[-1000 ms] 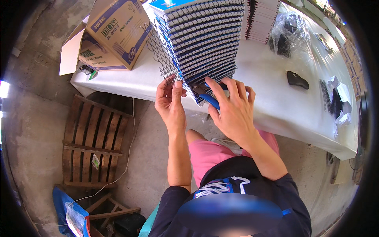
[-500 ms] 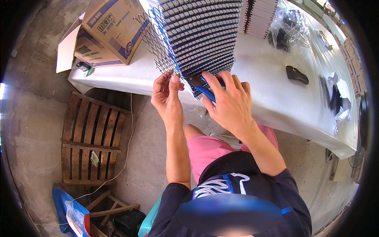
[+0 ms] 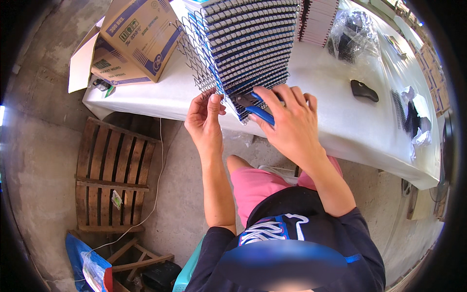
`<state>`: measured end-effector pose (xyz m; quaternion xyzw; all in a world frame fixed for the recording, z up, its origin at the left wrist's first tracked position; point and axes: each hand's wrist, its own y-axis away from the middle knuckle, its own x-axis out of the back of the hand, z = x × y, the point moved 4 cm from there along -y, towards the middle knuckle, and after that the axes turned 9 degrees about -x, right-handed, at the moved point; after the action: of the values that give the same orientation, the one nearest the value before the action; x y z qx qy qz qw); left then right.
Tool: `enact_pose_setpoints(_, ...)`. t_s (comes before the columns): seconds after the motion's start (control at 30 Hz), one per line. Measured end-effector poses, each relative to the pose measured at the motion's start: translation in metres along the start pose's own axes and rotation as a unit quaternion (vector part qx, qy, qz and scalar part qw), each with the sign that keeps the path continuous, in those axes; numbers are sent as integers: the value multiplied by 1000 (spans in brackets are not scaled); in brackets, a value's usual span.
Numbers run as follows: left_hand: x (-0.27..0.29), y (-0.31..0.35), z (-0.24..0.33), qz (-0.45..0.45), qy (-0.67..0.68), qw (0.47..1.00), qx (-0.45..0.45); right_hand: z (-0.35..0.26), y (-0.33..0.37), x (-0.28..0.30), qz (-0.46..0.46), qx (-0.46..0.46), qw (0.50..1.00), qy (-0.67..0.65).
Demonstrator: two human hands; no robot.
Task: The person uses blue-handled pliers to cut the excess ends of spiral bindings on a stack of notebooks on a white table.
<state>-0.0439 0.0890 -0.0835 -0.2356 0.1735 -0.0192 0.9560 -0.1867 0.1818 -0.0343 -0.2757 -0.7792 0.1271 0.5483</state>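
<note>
Left hand point(image 3: 206, 125): grip pinching black wire coil ends point(image 3: 195, 57) beside a stack of black-spiral-bound notebooks point(image 3: 250, 46) on the white-covered counter point(image 3: 335, 114). Right hand point(image 3: 293, 120): grip wrapped around blue-handled cutters point(image 3: 261, 116) at the stack's lower edge.

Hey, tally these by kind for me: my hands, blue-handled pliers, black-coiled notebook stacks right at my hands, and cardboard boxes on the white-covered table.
Left hand and right hand: 2
Blue-handled pliers: 1
Notebook stack: 1
Cardboard box: 1
Total: 5
</note>
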Motion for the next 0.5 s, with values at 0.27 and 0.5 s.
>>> enact_pose_setpoints(0.27, -2, 1, 0, 20, 12, 1000, -13, -11, -3, -2, 65, 13, 997, 28)
enact_pose_setpoints(0.5, -2, 4, -1, 25, 22, 999, -34, -14, -5, -2, 57, 29, 997, 51)
